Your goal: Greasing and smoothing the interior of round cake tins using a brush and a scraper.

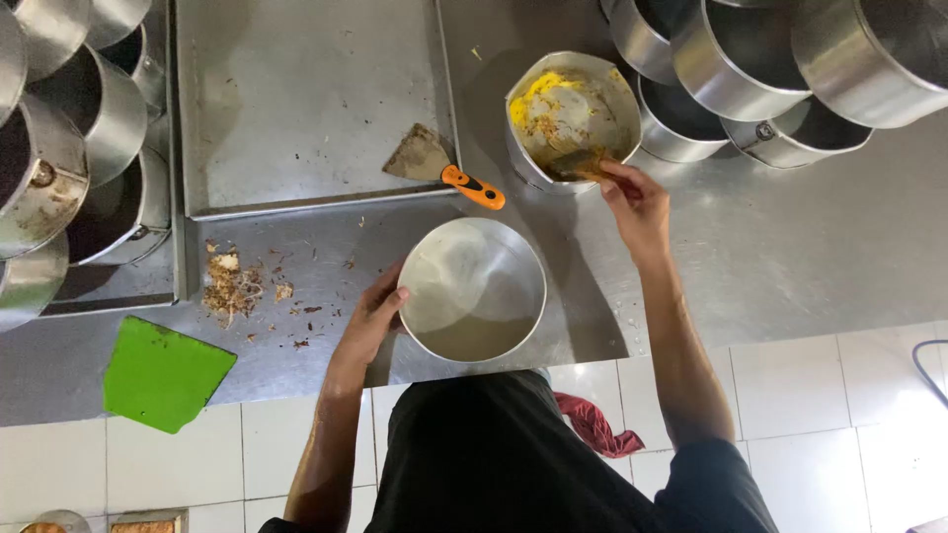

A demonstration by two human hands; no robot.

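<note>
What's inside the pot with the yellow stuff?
The pot holds smears of yellow paste and brown crumbs on its bottom and wall. The right hand dips in with a brush, I think. The hand and the near wall hide that side.

I count two hands, my left hand [370, 318] and right hand [637, 202], one empty round tin [472, 288], one tin smeared with yellow grease [573, 118], one orange-handled scraper [444, 168], one green card [163, 375], one flat tray [306, 99], one red cloth [597, 426]
</note>
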